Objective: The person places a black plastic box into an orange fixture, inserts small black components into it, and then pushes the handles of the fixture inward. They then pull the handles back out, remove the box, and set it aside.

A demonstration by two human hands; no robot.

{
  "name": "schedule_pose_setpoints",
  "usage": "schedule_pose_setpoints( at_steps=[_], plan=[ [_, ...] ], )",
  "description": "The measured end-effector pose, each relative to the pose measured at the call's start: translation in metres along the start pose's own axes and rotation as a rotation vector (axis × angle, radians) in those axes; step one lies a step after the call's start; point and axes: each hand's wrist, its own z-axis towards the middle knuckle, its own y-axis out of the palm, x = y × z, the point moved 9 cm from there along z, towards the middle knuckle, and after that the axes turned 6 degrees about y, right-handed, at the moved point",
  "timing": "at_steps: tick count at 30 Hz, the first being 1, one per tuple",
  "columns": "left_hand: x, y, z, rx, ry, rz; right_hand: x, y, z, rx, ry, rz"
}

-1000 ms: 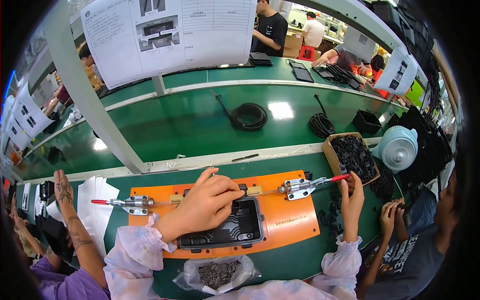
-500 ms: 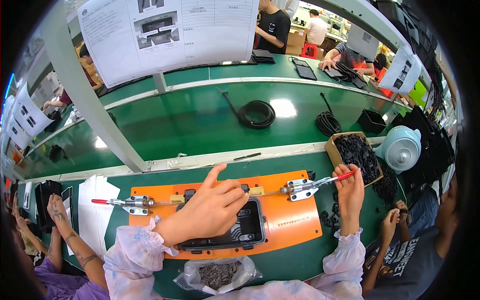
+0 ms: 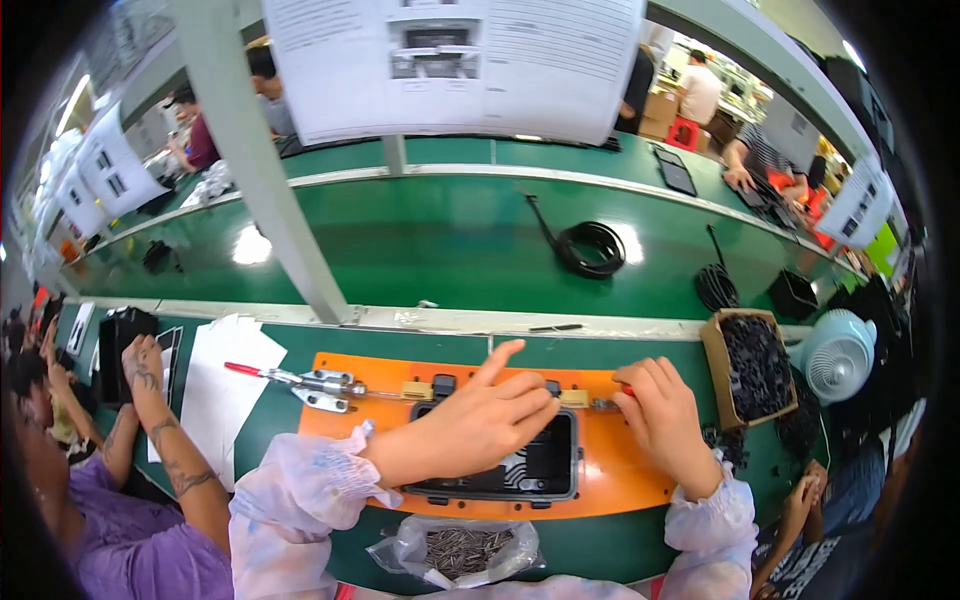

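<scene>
An orange fixture board [image 3: 625, 470] bears a black plastic housing [image 3: 560, 460], whose cavity faces up. My left hand [image 3: 485, 420] lies palm down over the housing's left part, index finger stretched away from the others; it hides much of the housing. On the right of the board, my right hand [image 3: 660, 415] is closed around the red handle [image 3: 627, 390] of a toggle clamp, mostly hidden by the fingers. A matching toggle clamp [image 3: 325, 388] at the left has its red handle pointing outward. Tan blocks [image 3: 574, 398] on the clamp rods meet the housing's far edge.
A plastic bag of screws [image 3: 465, 552] lies in front of the board. At the right stand a carton of black parts [image 3: 755, 365] and a pale blue fan [image 3: 838, 355]. White papers [image 3: 222, 375] lie left, beside a co-worker's tattooed arm [image 3: 165, 430]. A metal post [image 3: 265, 180] rises behind.
My right hand has swung the red clamp handle inward from the right, over the board. My left hand stays over the housing. The whole view has shifted, so the scene sits further right.
</scene>
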Motion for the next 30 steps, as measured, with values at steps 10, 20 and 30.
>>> schedule_pose_setpoints(
  at_steps=[10,20,30],
  plan=[
    [-0.089,-0.135,-0.132,0.516,-0.771,0.147,-0.086,0.036,0.044,-0.12,-0.37,0.125],
    [-0.138,-0.103,-0.413,1.56,-1.341,-0.628,-0.117,0.088,0.046,-0.247,-0.556,0.263],
    [-0.101,-0.179,-0.253,1.194,-0.982,-0.218,-0.117,0.084,0.046,-0.221,-0.553,0.202]
  ],
)
